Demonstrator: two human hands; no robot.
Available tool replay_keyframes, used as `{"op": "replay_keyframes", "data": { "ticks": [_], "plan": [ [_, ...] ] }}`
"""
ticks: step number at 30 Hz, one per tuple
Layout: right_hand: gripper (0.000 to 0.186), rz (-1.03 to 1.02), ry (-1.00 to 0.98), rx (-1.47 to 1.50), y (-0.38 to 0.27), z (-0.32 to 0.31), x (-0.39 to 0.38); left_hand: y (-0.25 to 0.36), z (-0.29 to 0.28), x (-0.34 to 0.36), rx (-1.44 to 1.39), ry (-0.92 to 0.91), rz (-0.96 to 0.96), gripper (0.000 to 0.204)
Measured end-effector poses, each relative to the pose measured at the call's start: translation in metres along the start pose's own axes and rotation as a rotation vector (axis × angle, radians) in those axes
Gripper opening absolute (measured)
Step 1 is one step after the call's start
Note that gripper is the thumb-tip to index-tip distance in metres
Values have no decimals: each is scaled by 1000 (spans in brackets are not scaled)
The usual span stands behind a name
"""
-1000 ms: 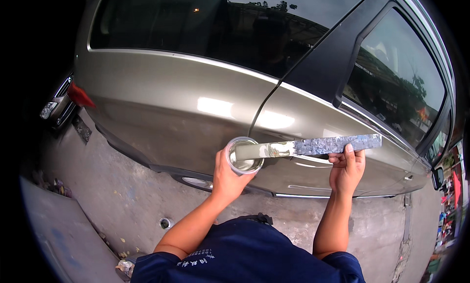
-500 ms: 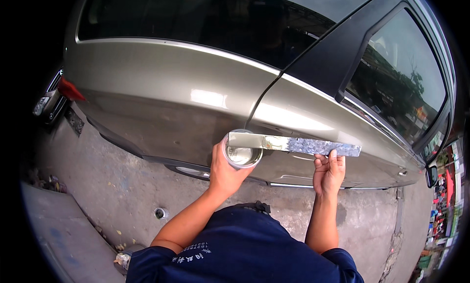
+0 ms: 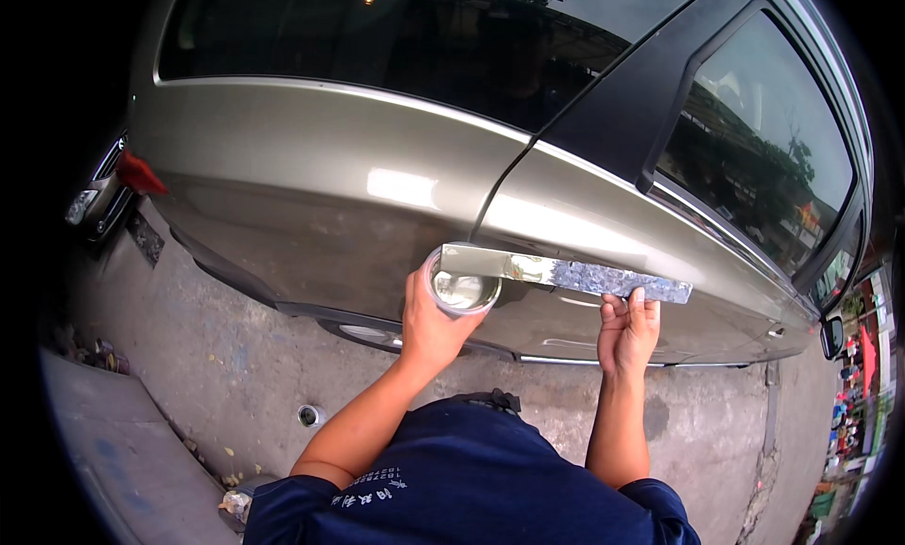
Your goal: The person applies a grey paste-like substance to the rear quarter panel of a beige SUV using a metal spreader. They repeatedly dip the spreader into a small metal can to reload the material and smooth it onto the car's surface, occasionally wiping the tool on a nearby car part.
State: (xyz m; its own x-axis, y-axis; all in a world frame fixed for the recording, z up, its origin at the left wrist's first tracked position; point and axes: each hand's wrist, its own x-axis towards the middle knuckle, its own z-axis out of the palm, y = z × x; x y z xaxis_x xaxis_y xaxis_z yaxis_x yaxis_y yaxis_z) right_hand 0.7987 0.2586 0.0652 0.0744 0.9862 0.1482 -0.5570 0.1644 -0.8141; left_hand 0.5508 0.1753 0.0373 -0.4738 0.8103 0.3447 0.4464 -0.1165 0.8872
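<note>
My left hand [image 3: 429,328] is closed around a clear plastic cup [image 3: 460,290] with pale liquid in it. My right hand [image 3: 627,333] grips a long flat stick [image 3: 608,279] near its far end; the stick is crusted with blue-grey and white paint, and its cleaner, pale end lies across the top of the cup. Both are held in front of the beige-silver car's side [image 3: 320,215], below the seam between the rear panel and the door.
Another car [image 3: 94,201] stands at the far left. A small can [image 3: 309,416] sits on the concrete floor [image 3: 245,356] below my left arm. A grey panel [image 3: 123,432] lies at the lower left, with scraps beside it. Colourful clutter [image 3: 863,375] fills the far right.
The stick and my right hand have moved left, its pale end now at the cup's upper rim. The cup and left hand sit a little higher and further left; the whole view has shifted slightly.
</note>
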Motion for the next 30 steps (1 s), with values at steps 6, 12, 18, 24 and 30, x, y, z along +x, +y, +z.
{"op": "replay_keyframes", "data": {
  "ticks": [6, 12, 18, 24, 30],
  "plan": [
    [13, -28, -5, 23, 9, -5, -1, 4, 3, -3, -13, 17, -32, 79],
    [17, -32, -5, 72, 18, -5, -2, -3, 9, -6, -32, 61, -24, 80],
    [14, 1, 20, 77, 20, -10, -4, -10, 9, -7, 17, 73, -19, 81],
    [14, 19, -6, 86, 24, -13, -3, -16, 9, -8, 39, 97, -36, 81],
    [15, 13, 5, 53, 24, -13, 0, -20, 9, -8, 37, 95, -36, 81]
  ]
}}
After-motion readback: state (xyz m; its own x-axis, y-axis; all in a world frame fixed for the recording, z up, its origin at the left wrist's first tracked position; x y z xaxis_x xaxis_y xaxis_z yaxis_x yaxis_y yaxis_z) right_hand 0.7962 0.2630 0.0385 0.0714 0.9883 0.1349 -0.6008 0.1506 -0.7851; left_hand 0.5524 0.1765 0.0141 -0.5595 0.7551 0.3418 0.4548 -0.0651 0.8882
